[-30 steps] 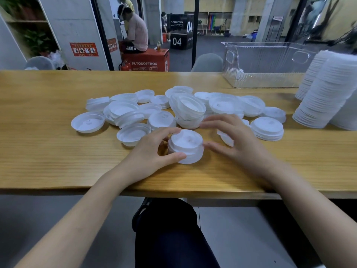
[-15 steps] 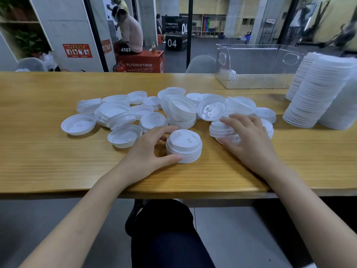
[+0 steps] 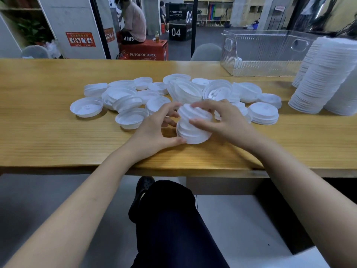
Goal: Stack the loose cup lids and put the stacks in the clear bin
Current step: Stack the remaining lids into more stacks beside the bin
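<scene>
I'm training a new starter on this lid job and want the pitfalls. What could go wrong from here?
1. The small stack gripped between the left hand and right hand looks skewed at its top. Pressing down now might jam the lids or tip it.
2. The tall stacks stand close to the clear bin. A reach towards the bin could brush and topple them.

The cup lids [image 3: 193, 130] look like thin white matt plastic; the table [image 3: 48, 136] is smooth grained wood; the bin [image 3: 264, 53] is clear ribbed glossy plastic.
</scene>
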